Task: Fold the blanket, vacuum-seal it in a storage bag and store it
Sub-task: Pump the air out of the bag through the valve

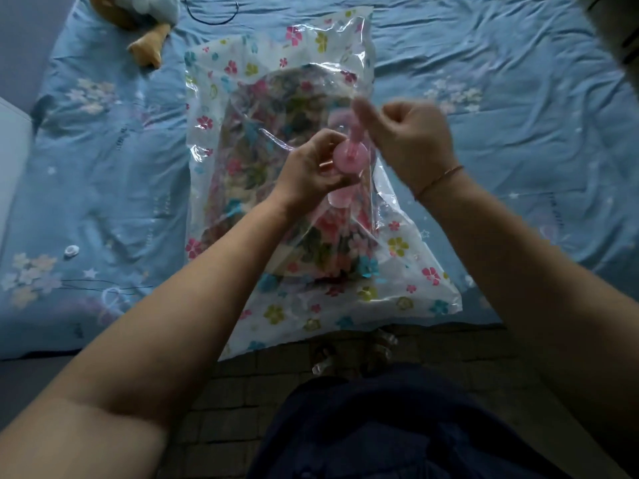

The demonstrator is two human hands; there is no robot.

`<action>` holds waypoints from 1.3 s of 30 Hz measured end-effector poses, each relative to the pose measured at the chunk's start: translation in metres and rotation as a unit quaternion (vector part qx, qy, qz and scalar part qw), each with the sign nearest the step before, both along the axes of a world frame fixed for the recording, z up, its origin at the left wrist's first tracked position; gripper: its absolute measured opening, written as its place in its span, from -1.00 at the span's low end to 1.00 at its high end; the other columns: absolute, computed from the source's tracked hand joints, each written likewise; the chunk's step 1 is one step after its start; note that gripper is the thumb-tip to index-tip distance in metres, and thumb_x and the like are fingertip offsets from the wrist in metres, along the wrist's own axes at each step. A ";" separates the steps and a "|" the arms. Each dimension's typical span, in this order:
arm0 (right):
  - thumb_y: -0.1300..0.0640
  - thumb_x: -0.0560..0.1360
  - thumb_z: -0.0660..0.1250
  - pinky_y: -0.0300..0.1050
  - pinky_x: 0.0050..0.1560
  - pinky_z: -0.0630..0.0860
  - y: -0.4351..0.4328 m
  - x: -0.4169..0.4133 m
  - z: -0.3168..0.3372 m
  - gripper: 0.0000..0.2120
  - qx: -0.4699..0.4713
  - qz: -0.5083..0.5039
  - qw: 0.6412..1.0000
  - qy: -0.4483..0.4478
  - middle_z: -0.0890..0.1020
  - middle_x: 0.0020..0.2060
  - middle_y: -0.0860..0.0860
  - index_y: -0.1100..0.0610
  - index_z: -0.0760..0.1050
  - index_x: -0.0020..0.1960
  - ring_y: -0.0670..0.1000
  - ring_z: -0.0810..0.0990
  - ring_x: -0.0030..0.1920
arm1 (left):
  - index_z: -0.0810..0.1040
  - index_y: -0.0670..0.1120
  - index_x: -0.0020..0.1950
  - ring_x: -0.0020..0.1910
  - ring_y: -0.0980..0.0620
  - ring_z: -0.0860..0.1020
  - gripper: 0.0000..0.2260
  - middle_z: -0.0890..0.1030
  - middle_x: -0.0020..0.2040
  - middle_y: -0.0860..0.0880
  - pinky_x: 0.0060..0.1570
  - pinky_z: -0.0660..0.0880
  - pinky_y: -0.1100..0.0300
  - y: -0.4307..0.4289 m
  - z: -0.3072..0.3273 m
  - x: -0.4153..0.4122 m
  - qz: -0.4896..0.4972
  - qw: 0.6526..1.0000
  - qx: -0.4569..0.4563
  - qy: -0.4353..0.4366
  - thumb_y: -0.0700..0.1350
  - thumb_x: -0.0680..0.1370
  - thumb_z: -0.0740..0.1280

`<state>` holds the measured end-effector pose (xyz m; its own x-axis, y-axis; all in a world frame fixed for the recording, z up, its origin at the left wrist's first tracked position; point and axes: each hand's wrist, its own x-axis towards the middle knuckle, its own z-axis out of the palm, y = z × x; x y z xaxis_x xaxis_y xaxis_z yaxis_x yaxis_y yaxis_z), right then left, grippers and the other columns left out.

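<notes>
Storage bag [242,57]: on bed [103,150], blanket [262,133] inside.
Left hand [311,167]: fingers curled round pink valve [349,157].
Right hand [411,143]: curled above the bag, blurred — hold cannot be told.

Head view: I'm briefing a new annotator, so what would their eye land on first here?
The flower-printed storage bag lies mid-frame on the blue bed sheet, with the folded floral blanket inside. Over it, the left hand grips a round pink valve piece while the right hand, blurred, curls beside it.
</notes>
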<state>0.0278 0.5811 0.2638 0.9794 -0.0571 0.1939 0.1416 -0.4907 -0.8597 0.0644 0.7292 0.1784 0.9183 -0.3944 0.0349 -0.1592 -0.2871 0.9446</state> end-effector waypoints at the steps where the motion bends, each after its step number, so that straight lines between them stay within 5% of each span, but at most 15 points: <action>1: -0.25 0.44 0.26 -0.15 -0.44 0.22 -0.001 0.004 0.010 -0.47 0.068 -0.008 0.996 -0.055 0.42 -0.57 0.06 0.08 0.40 -0.55 0.05 0.39 -0.54 | 0.49 -0.23 0.16 0.03 -0.03 0.61 -0.57 0.62 0.04 -0.14 0.13 0.57 0.21 0.000 0.003 0.002 0.002 1.000 0.006 -0.006 -0.31 0.35 0.55; 3: -0.06 0.53 0.28 -0.17 -0.44 0.26 -0.001 0.002 0.028 -0.53 0.145 -0.005 0.979 -0.141 0.50 -0.57 0.04 0.16 0.48 -0.49 0.01 0.40 -0.55 | 0.49 -0.26 0.18 0.07 -0.04 0.62 -0.56 0.63 0.08 -0.15 0.13 0.56 0.25 -0.001 0.006 0.003 0.007 1.000 0.026 -0.010 -0.31 0.36 0.55; 5: 0.02 0.56 0.28 -0.14 -0.42 0.33 -0.001 -0.002 0.009 -0.55 0.110 -0.009 0.981 -0.157 0.56 -0.53 0.00 0.26 0.50 -0.41 -0.06 0.45 -0.51 | 0.50 -0.26 0.20 0.03 0.04 0.63 -0.55 0.64 0.06 -0.14 0.08 0.56 0.30 -0.002 0.002 -0.002 0.010 1.000 0.029 -0.001 -0.34 0.36 0.54; 8: -0.07 0.57 0.28 -0.07 -0.35 0.32 -0.003 -0.012 -0.050 -0.53 -0.021 -0.027 0.997 0.062 0.46 -0.56 0.01 0.11 0.45 -0.46 -0.06 0.38 -0.48 | 0.49 -0.11 0.24 -0.09 0.33 0.60 -0.49 0.62 0.00 0.02 0.01 0.55 0.37 -0.005 -0.010 -0.008 -0.002 0.999 0.033 0.000 -0.37 0.36 0.53; 10: -0.08 0.56 0.31 -0.15 -0.37 0.29 -0.008 -0.010 -0.050 -0.49 -0.065 -0.041 0.992 0.104 0.35 -0.63 -0.07 0.03 0.34 -0.52 -0.11 0.32 -0.53 | 0.48 -0.09 0.30 -0.05 0.32 0.59 -0.45 0.61 0.04 0.01 0.10 0.54 0.31 -0.006 -0.013 -0.009 0.005 1.000 0.026 -0.010 -0.34 0.36 0.54; 14: 0.02 0.55 0.29 -0.26 -0.44 0.24 -0.007 0.000 0.021 -0.49 0.155 -0.049 0.979 -0.122 0.37 -0.68 -0.17 -0.04 0.39 -0.58 -0.20 0.31 -0.59 | 0.51 -0.21 0.31 -0.02 0.30 0.59 -0.46 0.62 0.09 -0.04 0.11 0.52 0.36 -0.008 -0.008 0.000 0.019 1.000 0.011 -0.015 -0.32 0.35 0.55; 16: 0.03 0.55 0.26 -0.23 -0.41 0.22 -0.005 0.001 0.021 -0.54 0.166 -0.054 0.969 -0.177 0.36 -0.61 -0.15 -0.05 0.40 -0.53 -0.14 0.29 -0.55 | 0.51 -0.23 0.30 0.05 0.19 0.61 -0.46 0.63 0.12 -0.09 0.15 0.54 0.29 -0.008 -0.009 0.002 0.021 1.000 0.017 -0.009 -0.31 0.34 0.56; 19: -0.06 0.57 0.28 -0.15 -0.37 0.26 -0.012 0.000 -0.038 -0.52 0.026 -0.047 0.999 0.009 0.36 -0.55 -0.03 0.19 0.48 -0.43 -0.10 0.30 -0.49 | 0.54 -0.22 0.26 0.13 -0.08 0.63 -0.47 0.65 0.14 -0.15 0.23 0.55 0.03 -0.008 -0.017 -0.001 0.018 0.999 0.028 0.004 -0.26 0.33 0.58; 21: -0.10 0.57 0.29 -0.15 -0.36 0.29 -0.015 0.001 -0.056 -0.49 -0.056 -0.023 0.990 0.129 0.37 -0.58 -0.08 0.17 0.45 -0.45 -0.13 0.31 -0.53 | 0.55 -0.13 0.24 0.12 -0.08 0.64 -0.46 0.66 0.11 -0.10 0.22 0.55 0.01 -0.010 -0.018 -0.004 0.024 0.999 0.023 0.007 -0.17 0.29 0.59; 23: -0.08 0.56 0.31 -0.21 -0.43 0.22 -0.016 0.007 -0.037 -0.49 -0.052 -0.046 0.994 0.086 0.33 -0.66 -0.10 0.05 0.36 -0.53 -0.13 0.29 -0.57 | 0.54 -0.17 0.28 0.10 -0.01 0.64 -0.44 0.65 0.12 -0.09 0.23 0.54 0.06 -0.012 -0.015 -0.001 0.036 0.999 0.004 0.017 -0.18 0.30 0.58; 27: 0.03 0.56 0.26 -0.16 -0.44 0.20 -0.007 0.009 0.020 -0.54 0.150 -0.058 0.972 -0.168 0.34 -0.61 -0.14 0.04 0.40 -0.52 -0.09 0.27 -0.53 | 0.51 -0.24 0.33 0.10 0.03 0.62 -0.44 0.64 0.15 -0.09 0.26 0.52 0.09 -0.010 -0.013 0.009 0.041 0.998 0.002 0.040 -0.30 0.35 0.56; 30: -0.03 0.57 0.22 -0.14 -0.40 0.26 -0.005 0.001 -0.018 -0.52 0.072 -0.063 0.989 -0.109 0.41 -0.55 0.01 0.27 0.46 -0.40 -0.02 0.35 -0.49 | 0.51 -0.22 0.33 0.16 -0.02 0.62 -0.43 0.65 0.17 -0.11 0.26 0.53 0.03 -0.009 -0.016 0.004 0.039 0.998 0.018 0.035 -0.25 0.35 0.57; 32: -0.09 0.58 0.23 -0.14 -0.34 0.30 -0.010 0.000 -0.052 -0.53 0.005 -0.051 0.998 0.045 0.41 -0.55 -0.08 0.18 0.47 -0.39 -0.08 0.36 -0.48 | 0.54 -0.22 0.29 0.11 0.00 0.64 -0.48 0.66 0.12 -0.08 0.23 0.54 0.05 -0.012 -0.016 0.001 0.037 0.999 0.023 0.025 -0.26 0.36 0.57; 34: -0.06 0.58 0.28 -0.15 -0.35 0.29 -0.016 0.003 -0.054 -0.53 -0.013 -0.047 0.995 0.090 0.36 -0.61 -0.09 0.17 0.45 -0.43 -0.11 0.32 -0.52 | 0.54 -0.20 0.29 0.12 -0.04 0.64 -0.48 0.66 0.12 -0.09 0.24 0.54 0.03 -0.015 -0.013 0.000 0.040 0.999 0.012 0.021 -0.25 0.35 0.56; 39: 0.04 0.57 0.26 -0.23 -0.42 0.22 -0.007 0.007 0.014 -0.58 0.206 -0.054 0.968 -0.134 0.36 -0.60 -0.14 0.05 0.43 -0.47 -0.15 0.30 -0.54 | 0.52 -0.20 0.34 0.18 -0.09 0.62 -0.38 0.65 0.18 -0.11 0.28 0.51 -0.03 -0.015 -0.011 0.004 0.055 0.998 0.006 0.039 -0.14 0.32 0.58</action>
